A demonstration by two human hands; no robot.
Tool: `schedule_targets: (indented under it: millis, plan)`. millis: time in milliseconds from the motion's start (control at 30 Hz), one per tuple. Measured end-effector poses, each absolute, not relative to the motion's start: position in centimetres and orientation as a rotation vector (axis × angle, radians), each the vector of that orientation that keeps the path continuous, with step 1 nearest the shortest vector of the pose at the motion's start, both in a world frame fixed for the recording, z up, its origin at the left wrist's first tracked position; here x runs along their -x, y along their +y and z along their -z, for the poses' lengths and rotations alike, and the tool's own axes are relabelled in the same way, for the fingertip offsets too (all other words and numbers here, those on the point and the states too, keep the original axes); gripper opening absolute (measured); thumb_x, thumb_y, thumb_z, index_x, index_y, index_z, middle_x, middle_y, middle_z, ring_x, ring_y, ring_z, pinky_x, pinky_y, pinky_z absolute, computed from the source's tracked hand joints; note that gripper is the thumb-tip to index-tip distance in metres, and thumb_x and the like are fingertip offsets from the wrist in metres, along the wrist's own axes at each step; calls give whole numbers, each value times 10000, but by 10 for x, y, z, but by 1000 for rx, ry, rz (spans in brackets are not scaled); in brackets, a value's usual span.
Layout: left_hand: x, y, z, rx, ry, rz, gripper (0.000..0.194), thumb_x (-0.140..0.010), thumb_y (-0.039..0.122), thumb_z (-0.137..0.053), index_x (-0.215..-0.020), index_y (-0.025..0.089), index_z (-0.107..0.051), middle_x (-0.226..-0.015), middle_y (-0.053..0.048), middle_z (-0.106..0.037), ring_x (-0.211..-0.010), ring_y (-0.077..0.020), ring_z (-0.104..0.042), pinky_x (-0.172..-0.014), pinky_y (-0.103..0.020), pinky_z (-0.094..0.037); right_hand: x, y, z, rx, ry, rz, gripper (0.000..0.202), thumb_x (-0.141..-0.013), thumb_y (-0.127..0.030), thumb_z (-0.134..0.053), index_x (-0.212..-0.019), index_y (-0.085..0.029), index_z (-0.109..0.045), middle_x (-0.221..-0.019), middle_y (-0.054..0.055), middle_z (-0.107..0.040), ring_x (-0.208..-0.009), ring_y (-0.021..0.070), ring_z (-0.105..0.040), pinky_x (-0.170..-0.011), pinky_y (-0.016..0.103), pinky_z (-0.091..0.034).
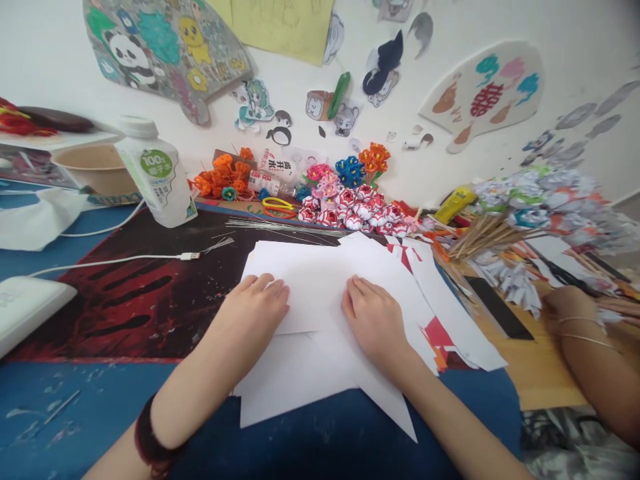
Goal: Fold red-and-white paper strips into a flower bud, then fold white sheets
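Observation:
White paper sheets (310, 280) overlap at the middle of the blue table, partly over a dark red mat (125, 293). My left hand (263, 303) rests palm down on the left part of the top sheet, fingers curled close together. On the sheets' right part lies my right hand (375, 313), its fingers also bent and pressed together. Neither hand shows anything between its fingers, though the fingertips are partly hidden. Red and white paper pieces (440, 340) stick out at the right of the sheets.
A white bottle (157, 173), a cable and a white power bank (30, 310) are at the left. Paper flowers (350, 207) line the wall. Another person's arm (595, 360) reaches in at the right, near a black strip (500, 307).

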State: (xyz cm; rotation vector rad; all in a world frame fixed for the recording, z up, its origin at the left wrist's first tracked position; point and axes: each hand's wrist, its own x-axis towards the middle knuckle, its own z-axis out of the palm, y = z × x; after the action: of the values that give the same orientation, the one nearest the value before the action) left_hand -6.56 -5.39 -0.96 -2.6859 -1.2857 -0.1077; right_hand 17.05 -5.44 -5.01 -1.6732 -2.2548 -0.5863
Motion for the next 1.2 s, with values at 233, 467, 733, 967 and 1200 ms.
schedule_targets:
  millis: [233,467,733,967,1200]
  plan:
    - [56,-44,6,2719,-1408,145,178,-932,309,-659,-1062,188,-669,-1121,-78,-689,-1035,-280,-628,-817,-395,-430,-174,-46,47,1378,-2276,161,283,-954,-116,-534,-1180,-112,-706,-1230,130,-713,-1124,265,-651,-1005,411,-508]
    - [90,8,17,2878,-1725,310,260,-825,444,-714,-853,196,-640,-893,-26,-670,-858,-210,-595,-697,-291,-351,-186,-37,39,1438,-2179,-162,115,-905,-174,-655,-1015,-195,-680,-1021,73,-667,-999,259,-592,-914,406,-475]
    - [65,34,4,3044,-1733,871,284,-726,435,-720,-715,172,-611,-661,24,-587,-645,-123,-502,-610,-233,-336,-204,-18,41,1465,-2052,-285,23,-856,-205,-741,-870,-216,-728,-904,41,-694,-919,227,-608,-870,367,-392]
    - [53,43,-9,2965,-1801,1006,243,-745,401,-688,-760,160,-724,-634,-6,-676,-592,-136,-576,-572,-229,-365,-210,-8,40,1478,-1928,-376,127,-921,-228,-632,-890,-191,-749,-873,44,-755,-759,180,-652,-721,289,-448]
    - [60,42,5,2944,-1755,972,213,-797,326,-621,-812,170,-764,-709,-23,-740,-672,-157,-647,-628,-231,-414,-207,6,34,1474,-1996,-457,122,-871,-217,-684,-772,-182,-746,-740,26,-733,-678,169,-622,-654,269,-407]
